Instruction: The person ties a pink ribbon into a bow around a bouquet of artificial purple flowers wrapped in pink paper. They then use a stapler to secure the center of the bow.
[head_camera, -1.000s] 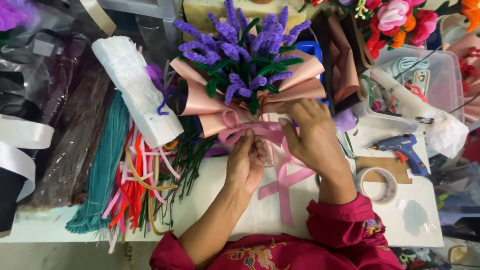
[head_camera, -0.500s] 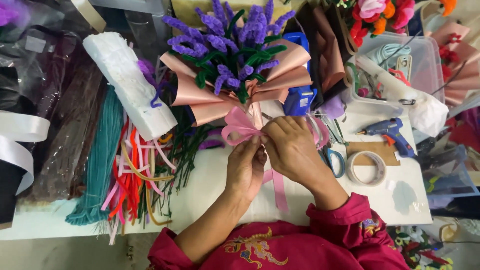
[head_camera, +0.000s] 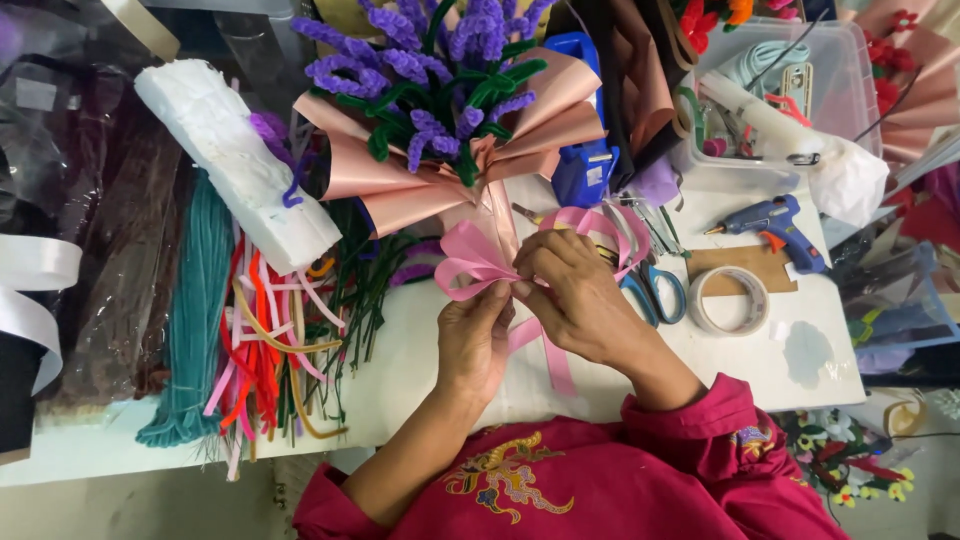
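Head view: left hand (head_camera: 473, 340) and right hand (head_camera: 577, 292) both pinching pink ribbon bow (head_camera: 478, 262) at its knot. Bow positioned on white table (head_camera: 420, 350), just below wrapped purple bouquet (head_camera: 450, 110); scissors (head_camera: 655, 290) beside right hand.

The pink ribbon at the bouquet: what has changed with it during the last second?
Both hands, left hand and right hand, have drawn the pink ribbon into clear bow loops; earlier they covered a loose knot. The ribbon tail still hangs toward the person. The bouquet, scissors and tape roll stayed put.
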